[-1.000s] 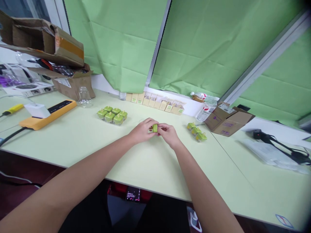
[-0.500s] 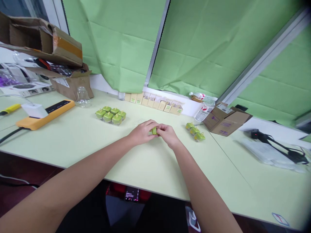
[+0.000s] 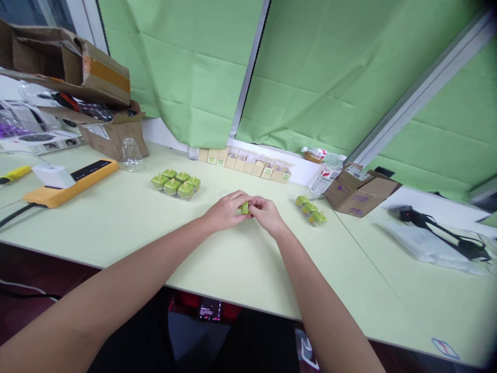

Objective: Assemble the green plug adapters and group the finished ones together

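Over the middle of the table, my left hand point(image 3: 229, 210) and my right hand point(image 3: 266, 213) meet with curled fingers around a small green lid-like piece point(image 3: 245, 207). It is tilted on its side, and fingers hide much of it. To the left stands a cluster of several small clear containers with green tops point(image 3: 176, 184), each top bearing a pale yellow loop. A shorter row of the same green-topped containers point(image 3: 310, 209) sits to the right of my hands. Just behind my left hand lies a faint clear plastic thing point(image 3: 222, 195), partly hidden.
Small tan boxes point(image 3: 248, 163) line the wall. A glass jar point(image 3: 132, 155), an orange power strip point(image 3: 72, 184) and cardboard boxes point(image 3: 112, 134) are on the left. To the right are plastic bottles point(image 3: 325, 178), a carton point(image 3: 357, 191) and a black cable device point(image 3: 442, 233).
Both hands keep hold of the green piece in nearly the same place. The whole view has shifted slightly; nothing else visibly moved.
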`<state>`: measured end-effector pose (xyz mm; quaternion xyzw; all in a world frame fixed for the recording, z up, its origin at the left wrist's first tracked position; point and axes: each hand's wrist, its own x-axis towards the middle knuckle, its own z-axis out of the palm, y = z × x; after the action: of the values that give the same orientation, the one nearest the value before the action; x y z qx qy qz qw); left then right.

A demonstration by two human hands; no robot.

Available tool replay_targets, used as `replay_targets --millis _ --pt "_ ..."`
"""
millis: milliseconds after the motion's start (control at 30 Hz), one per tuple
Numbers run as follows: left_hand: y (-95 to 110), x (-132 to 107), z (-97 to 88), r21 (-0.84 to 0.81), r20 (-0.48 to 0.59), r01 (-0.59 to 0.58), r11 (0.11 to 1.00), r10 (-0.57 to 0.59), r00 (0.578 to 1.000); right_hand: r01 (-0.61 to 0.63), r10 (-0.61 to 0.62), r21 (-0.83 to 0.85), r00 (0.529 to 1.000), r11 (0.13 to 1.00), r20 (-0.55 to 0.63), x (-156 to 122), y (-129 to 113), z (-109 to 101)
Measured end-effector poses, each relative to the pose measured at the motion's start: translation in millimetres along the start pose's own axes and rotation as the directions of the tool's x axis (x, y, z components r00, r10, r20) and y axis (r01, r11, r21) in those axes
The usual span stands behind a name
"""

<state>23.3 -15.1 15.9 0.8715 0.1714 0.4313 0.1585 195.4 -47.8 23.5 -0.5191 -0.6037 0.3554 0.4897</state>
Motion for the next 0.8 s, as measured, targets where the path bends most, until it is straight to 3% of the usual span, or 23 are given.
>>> replay_targets --millis 167,467,633,800 --pt "-1 -1 -0.9 0.072 0.001 -0.008 0.997 0.008 1.000 -0.001 0.000 0.034 0.999 0.999 0.034 -1 -1 0" --pt "0 -2 0.5 0.187 0.013 -0.035 0.982 0.033 0.999 -0.159 0.164 0.219 0.986 0.963 -0.004 -2 3 7" --pt "1 -1 -0.2 0.192 0.015 -0.045 0.980 0.043 0.999 -0.148 0.147 0.268 0.989 0.952 0.021 -3 3 10" --pt "-1 0 0.2 0.184 0.002 -0.046 0.982 0.046 0.999 -0.086 0.097 0.224 0.994 0.971 -0.042 -1 4 11"
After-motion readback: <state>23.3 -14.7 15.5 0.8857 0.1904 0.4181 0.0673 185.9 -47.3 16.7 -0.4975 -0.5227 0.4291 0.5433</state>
